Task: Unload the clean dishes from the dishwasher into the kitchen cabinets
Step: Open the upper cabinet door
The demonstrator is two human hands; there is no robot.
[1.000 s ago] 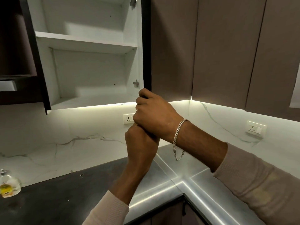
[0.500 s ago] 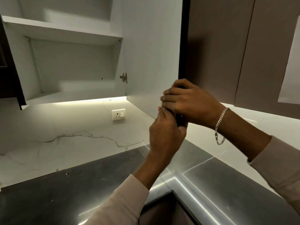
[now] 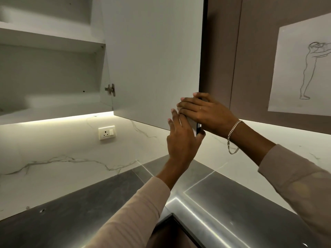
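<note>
The wall cabinet door (image 3: 154, 59) stands open with its white inner face toward me. My right hand (image 3: 206, 111) grips the door's free edge near the bottom corner, fingers lying over the inner face. Just below it, my left hand (image 3: 180, 138) touches the same corner with straight fingers, its thumb at the dark edge. The open cabinet (image 3: 53, 111) to the left shows a bare white floor and one bare shelf (image 3: 50, 40). No dishes and no dishwasher are in view.
Brown shut cabinet doors (image 3: 220, 51) continue to the right, one bearing a paper sketch (image 3: 304, 68). A wall socket (image 3: 107, 132) sits on the marble backsplash. The dark L-shaped countertop (image 3: 71, 212) runs below, with its corner under my arms.
The door has swung further open toward me and the right. My left hand has loosened from a grip to straight fingers on the door. My view has risen and shifted right.
</note>
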